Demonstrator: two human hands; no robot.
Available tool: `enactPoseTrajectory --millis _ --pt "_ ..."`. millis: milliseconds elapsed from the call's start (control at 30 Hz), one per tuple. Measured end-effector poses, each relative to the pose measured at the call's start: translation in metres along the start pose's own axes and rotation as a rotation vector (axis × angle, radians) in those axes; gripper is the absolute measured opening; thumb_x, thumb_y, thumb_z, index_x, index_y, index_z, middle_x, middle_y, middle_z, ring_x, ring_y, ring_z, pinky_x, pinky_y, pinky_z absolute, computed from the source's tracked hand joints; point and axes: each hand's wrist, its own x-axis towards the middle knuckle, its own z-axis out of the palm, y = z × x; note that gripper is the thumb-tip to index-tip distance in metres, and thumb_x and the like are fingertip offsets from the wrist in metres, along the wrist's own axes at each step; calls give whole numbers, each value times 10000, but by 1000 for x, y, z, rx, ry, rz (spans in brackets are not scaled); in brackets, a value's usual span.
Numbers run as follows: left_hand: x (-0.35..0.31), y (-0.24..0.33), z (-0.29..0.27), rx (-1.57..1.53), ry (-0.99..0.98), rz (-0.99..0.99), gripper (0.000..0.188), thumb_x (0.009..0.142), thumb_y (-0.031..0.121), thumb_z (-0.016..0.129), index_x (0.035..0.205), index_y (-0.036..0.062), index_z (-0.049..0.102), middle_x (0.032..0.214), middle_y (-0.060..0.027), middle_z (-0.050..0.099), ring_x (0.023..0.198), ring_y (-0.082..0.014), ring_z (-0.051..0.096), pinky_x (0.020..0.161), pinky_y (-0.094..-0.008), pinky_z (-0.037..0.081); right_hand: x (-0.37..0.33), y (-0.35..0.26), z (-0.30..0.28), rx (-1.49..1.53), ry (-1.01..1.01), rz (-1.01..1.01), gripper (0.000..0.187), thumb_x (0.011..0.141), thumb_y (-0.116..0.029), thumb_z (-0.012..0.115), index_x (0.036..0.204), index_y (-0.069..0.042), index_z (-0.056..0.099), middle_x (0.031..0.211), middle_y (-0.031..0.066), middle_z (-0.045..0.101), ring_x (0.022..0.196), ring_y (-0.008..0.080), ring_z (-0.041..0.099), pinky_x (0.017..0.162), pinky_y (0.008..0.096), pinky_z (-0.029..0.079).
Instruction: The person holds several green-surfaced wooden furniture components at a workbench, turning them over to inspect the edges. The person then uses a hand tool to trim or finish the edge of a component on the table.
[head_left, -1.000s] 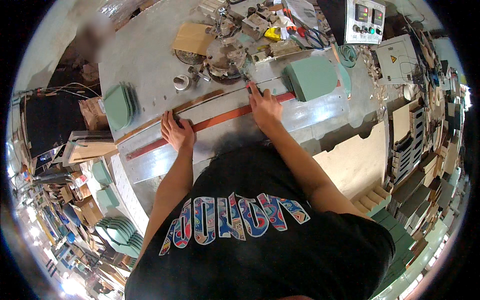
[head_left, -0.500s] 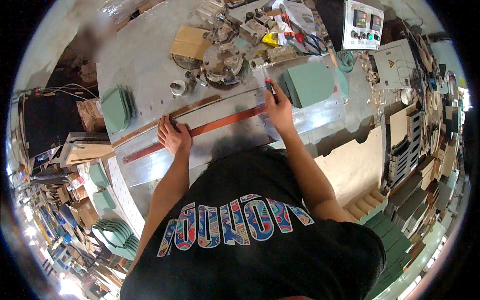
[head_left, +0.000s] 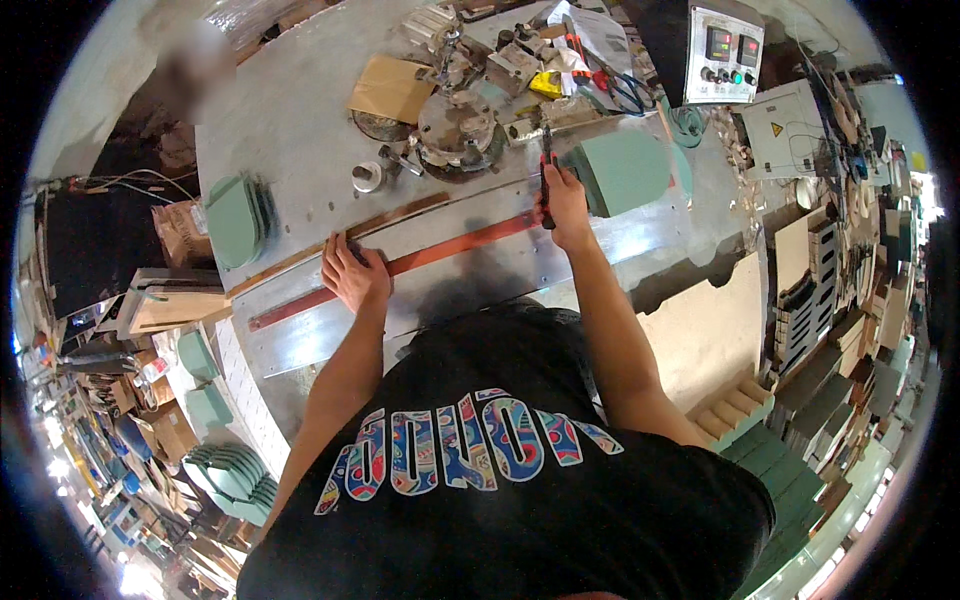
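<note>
A lit control panel at far right
Brown cardboard lies far, left of a yellow item; a pale cabinet stands right.

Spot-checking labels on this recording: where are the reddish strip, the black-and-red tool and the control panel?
Reddish strip (head_left: 462, 243): head view, on its flat upper face.
Black-and-red tool (head_left: 546, 186): head view, on the middle of its body.
Control panel (head_left: 728, 61): head view, on its pale front.

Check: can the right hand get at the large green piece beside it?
Likely yes: nothing visible stands between the right hand and the large green piece, though the black tool it holds may hamper grasping.
</note>
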Motion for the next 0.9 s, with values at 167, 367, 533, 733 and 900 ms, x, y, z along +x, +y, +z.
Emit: enactPoseTrajectory --millis 167,367,533,733,900 --pt "1 -2 0 1 -9 -5 632 988 301 619 1582 103 528 1667 -105 514 1592 -345 394 1327 -554 243 -8 1 18 10 71 42 264 1149 -347 585 1047 -103 594 706 51 600 506 183 562 442 365 460" --pt "3 1 -5 -22 -31 5 635 988 294 619 1584 98 520 1674 -110 499 1607 -344 371 1327 -564 236 -14 9 34 72 94 17 258 1153 -332 555 1080 -86 583 715 69 607 507 197 564 451 373 466" --pt "1 -3 -2 -28 -11 10 643 979 288 628 1590 115 524 1673 -108 503 1605 -350 374 1318 -559 249 -15 21 35 158 88 56 265 1152 -348 588 1093 -90 607 761 80 627 550 189 581 462 360 482" --pt "-2 -9 2 -69 46 63 643 975 292 637 1590 131 537 1662 -105 523 1590 -358 398 1320 -565 250 -58 67 35 70 -24 74 277 1161 -378 585 1121 -115 664 749 50 638 541 174 586 471 354 480" --pt "-2 -6 -6 -68 4 47 645 971 296 645 1585 128 539 1674 -95 513 1594 -351 394 1326 -566 244 -56 20 -1 -220 -15 -146 347 1145 -302 584 1351 -50 707 831 86 735 626 175 690 567 349 551"
